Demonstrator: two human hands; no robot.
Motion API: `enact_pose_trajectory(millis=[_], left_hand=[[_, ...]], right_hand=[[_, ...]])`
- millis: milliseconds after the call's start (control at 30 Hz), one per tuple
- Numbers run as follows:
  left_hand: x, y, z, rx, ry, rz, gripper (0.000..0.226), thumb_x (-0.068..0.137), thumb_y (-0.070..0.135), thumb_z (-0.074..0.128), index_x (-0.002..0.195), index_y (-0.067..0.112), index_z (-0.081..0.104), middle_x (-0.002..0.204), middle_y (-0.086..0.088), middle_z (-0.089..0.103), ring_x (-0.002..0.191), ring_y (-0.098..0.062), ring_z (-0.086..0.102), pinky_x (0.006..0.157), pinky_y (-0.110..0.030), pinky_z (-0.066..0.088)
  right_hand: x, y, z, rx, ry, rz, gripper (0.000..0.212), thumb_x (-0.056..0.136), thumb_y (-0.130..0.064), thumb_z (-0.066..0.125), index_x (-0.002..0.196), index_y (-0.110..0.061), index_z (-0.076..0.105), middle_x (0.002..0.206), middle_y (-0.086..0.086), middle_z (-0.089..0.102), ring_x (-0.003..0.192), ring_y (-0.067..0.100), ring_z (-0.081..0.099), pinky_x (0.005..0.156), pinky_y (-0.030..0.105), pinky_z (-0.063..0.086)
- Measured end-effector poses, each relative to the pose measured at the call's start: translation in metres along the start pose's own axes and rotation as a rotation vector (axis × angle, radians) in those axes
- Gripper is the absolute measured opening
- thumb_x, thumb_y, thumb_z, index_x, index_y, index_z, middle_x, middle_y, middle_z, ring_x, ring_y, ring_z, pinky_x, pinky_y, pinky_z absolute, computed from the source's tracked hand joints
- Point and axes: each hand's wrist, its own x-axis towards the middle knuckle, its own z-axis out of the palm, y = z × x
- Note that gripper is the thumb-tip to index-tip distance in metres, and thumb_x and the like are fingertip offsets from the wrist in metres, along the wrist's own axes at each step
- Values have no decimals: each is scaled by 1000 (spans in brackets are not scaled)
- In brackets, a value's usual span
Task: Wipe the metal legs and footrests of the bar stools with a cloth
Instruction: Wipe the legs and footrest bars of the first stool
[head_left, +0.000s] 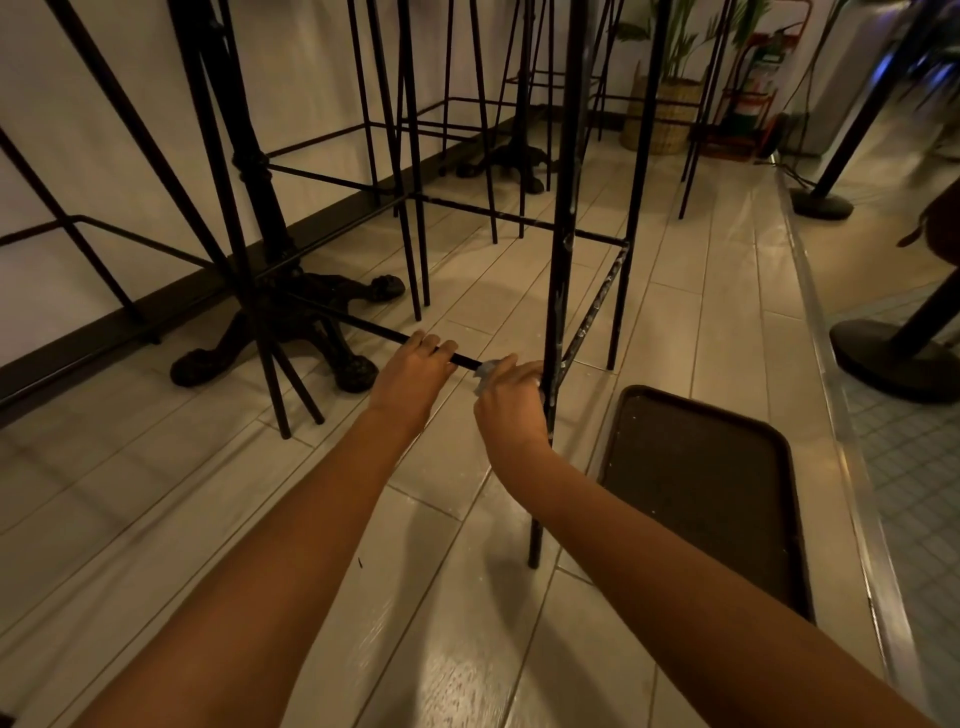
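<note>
A black metal bar stool stands in front of me. Its near leg (558, 291) is flecked with white marks. My left hand (415, 371) grips the stool's low black footrest bar (363, 326). My right hand (511, 402) is closed on a small pale cloth (487, 370), pressed where the footrest bar meets the near leg. Only a corner of the cloth shows above my fingers. The right side footrest (597, 306) is also speckled white.
More black stools (410, 156) and ornate cast-iron table bases (291, 332) stand along the wall at left. A dark tray (706, 483) lies on the tiled floor at right. Round post bases (893, 358) and a metal floor strip (831, 364) lie further right.
</note>
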Motion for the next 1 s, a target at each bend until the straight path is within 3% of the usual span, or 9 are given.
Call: enact_pose_trajectory(millis=[67,200,333,533,767,1000], left_hand=[[-1,1,-2,20,6,13,48,88,-2,49,134,4,38,143,-11,36,133,-28,29,115,-34,16],[-2,4,-3,-4,17,7,49,87,-2,50,134,5,38,144,-11,36,134,-27,29,116,-34,14],[-3,3,-3,-86,29,0,52,86,-3,52,136,4,37,145,-12,36,136,-27,27,116,-32,16],[-5,19,-7,-398,99,-8,55,79,-8,55,131,7,44,135,-11,46,130,-22,37,105,-30,35],[-6,21,-12,-367,76,-14,63,84,-9,50,141,8,30,147,-9,34,141,-18,20,110,-27,28],[-5,23,-12,-347,34,-25,71,81,-8,56,142,7,24,149,-9,30,142,-20,18,112,-27,25]], right_hand=[[-1,0,1,45,19,17,51,96,-7,38,138,13,17,142,34,27,120,51,41,99,50,39],[1,2,1,218,82,112,52,99,-17,24,136,16,7,134,39,36,125,49,37,105,47,35],[-1,3,2,256,118,79,50,99,-13,27,134,18,11,132,39,39,123,48,40,102,45,37],[-6,3,-4,164,78,22,48,96,0,34,134,20,13,138,38,30,121,49,41,99,45,41],[-14,13,-13,237,92,-28,44,93,7,30,133,21,16,136,42,28,118,57,39,97,52,39],[-15,17,-14,255,137,-43,45,90,8,36,131,20,22,130,39,36,111,55,45,91,52,44]])
